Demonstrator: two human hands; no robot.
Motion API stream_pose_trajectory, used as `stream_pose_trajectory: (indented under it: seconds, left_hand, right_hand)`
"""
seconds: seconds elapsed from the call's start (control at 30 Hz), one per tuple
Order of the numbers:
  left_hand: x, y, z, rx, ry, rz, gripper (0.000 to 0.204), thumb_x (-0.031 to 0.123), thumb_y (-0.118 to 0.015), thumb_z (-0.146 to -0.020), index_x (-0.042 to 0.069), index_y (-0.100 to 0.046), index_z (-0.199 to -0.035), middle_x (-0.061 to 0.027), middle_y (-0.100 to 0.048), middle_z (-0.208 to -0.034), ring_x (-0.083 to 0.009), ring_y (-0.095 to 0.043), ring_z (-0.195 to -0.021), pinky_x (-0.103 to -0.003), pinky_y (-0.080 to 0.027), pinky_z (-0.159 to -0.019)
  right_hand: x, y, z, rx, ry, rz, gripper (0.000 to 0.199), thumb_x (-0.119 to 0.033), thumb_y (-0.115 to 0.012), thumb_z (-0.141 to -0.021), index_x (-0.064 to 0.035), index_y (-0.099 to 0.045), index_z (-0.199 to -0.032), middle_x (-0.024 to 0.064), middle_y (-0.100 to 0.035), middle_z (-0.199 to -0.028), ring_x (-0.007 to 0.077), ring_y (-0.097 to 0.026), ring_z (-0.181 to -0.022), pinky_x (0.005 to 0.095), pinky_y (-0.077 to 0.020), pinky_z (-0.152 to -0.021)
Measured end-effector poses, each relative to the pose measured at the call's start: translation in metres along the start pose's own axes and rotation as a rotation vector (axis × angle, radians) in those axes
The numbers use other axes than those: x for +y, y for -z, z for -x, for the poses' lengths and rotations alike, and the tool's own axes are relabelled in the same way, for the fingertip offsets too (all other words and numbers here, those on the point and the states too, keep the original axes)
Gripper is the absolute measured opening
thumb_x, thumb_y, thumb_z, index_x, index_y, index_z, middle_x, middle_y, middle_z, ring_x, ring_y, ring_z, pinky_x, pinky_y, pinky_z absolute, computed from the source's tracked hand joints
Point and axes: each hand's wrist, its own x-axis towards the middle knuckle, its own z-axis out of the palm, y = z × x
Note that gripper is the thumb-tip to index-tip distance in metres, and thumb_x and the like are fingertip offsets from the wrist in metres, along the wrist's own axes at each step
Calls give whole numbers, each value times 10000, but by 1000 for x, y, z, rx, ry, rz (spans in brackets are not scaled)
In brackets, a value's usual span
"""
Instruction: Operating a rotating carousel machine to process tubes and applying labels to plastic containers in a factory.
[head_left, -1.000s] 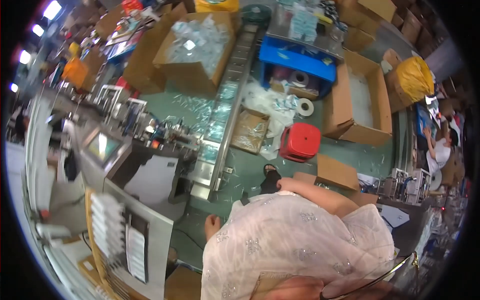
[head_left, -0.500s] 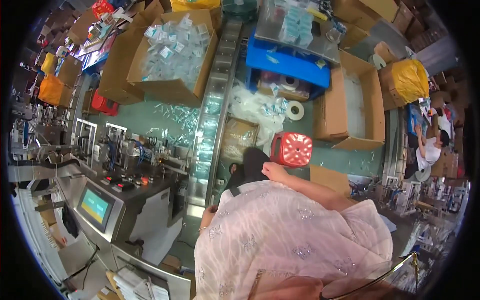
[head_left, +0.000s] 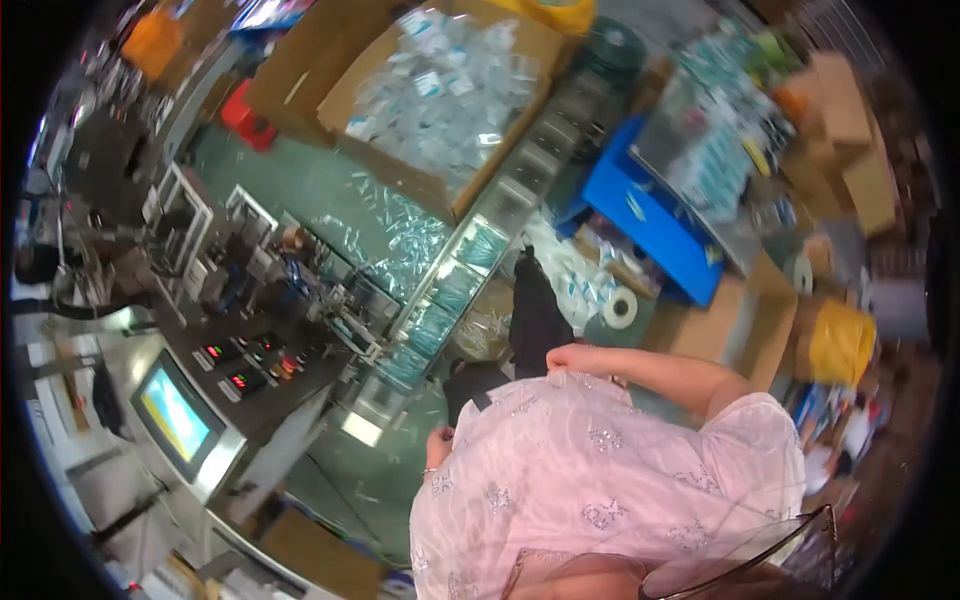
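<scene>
Hanging mid-frame, left hand (head_left: pixel 437 452) and right hand (head_left: pixel 562 358) aren't showing grip, can't tell. Nearest conveyor's (head_left: pixel 440 300) sachets (head_left: pixel 432 322) are looking light, soft, slippery; prob. pinching edges.

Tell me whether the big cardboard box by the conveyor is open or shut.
Open. The cardboard box has its flaps spread outward, and a heap of small clear packets shows inside, filling much of it.
</scene>
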Motion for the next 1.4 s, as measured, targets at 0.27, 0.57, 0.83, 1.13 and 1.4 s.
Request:
stream_pose_trajectory:
  seconds: [0.27, 0.57, 0.83, 1.13, 1.4]
  left_hand:
    - [71, -125, 78, 136, 192, 573, 110, 91, -613, -770, 30, -544, -710, -47, -590, -829, -95, -515, -753, -280, -430, -704]
    - [58, -209, -9, -546, 509, 638, 98, 133, -510, -844, 49, -559, -854, -25, -587, -792, -99, -546, -738, -262, -455, -688]
    - [-113, -243, -365, 263, 34, -279, 397, 232, -576, -723, 67, -529, -1081, -151, -600, -952, -351, -577, -829, -410, -461, -734]
    - [-254, -244, -543, 404, -435, -712, 380, 289, -427, -851, 71, -525, -1146, -178, -479, -1209, -304, -447, -1105, -411, -297, -970]
    - [-95, -246, -383, -103, -422, -292, 209, 218, -615, -686, 39, -625, -792, -165, -625, -827, -305, -595, -785, -390, -471, -702]
  right_hand:
    - [109, 125, -106, -295, 37, 440, 167, -190, -603, -637, -32, -573, -591, 142, -559, -643, 262, -557, -602, 374, -442, -547]
    - [179, 195, -345, 420, -24, 473, 702, -218, -713, -638, 60, -355, -1174, 274, -365, -1220, 413, -356, -1138, 419, -322, -959]
    - [180, 173, -320, 412, 308, 598, 798, -187, -697, -670, 93, -234, -1257, 296, -240, -1317, 423, -270, -1214, 408, -251, -1006]
    - [201, 128, -387, 434, 259, 486, 1082, -318, -753, -593, 97, -68, -1321, 306, -223, -1329, 368, -232, -1262, 344, -211, -1031]
    - [207, 158, -352, 422, 66, 792, 823, -458, -594, -742, 100, -261, -1247, 320, -453, -1119, 416, -471, -1039, 425, -384, -881]
